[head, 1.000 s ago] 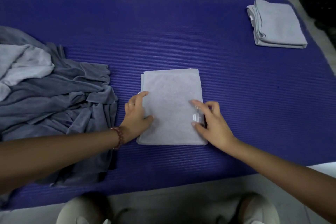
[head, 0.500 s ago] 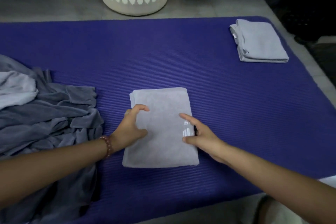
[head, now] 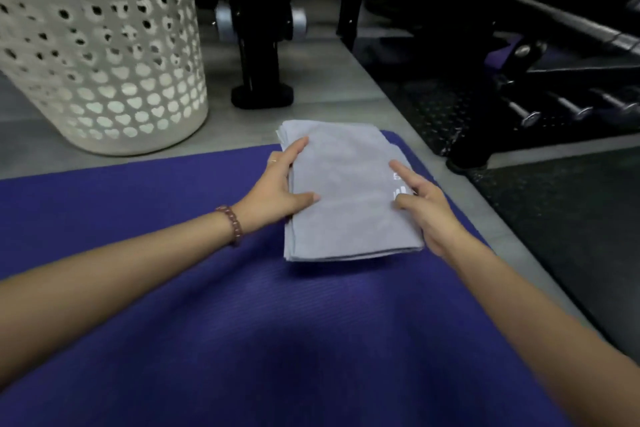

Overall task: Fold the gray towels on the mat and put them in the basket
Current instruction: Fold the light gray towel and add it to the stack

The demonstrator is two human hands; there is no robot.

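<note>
Matt cloth towel (head: 346,191), ribbed mat (head: 242,322)

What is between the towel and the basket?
Only bare gray floor lies between the towel and the basket, as the head view shows.

The towel (head: 349,191) at centre shows a pale, even gray, and there are small white logo marks (head: 398,189) at its three o'clock edge. Under it the mat (head: 173,288) runs a deep blue-violet, finely ribbed with thin lines. Up at ten o'clock, the basket (head: 104,62) is cream-white, its wall punched all over with rows of little heart-shaped holes. A bracelet (head: 232,224) of dark reddish-brown beads sits at nine o'clock of the towel. The floor (head: 329,80) is a dull gray, and at three o'clock it gives way to black matting (head: 561,211) flecked with pale specks. At twelve o'clock, the gym stand (head: 258,55) is black with silver caps (head: 299,22).
</note>
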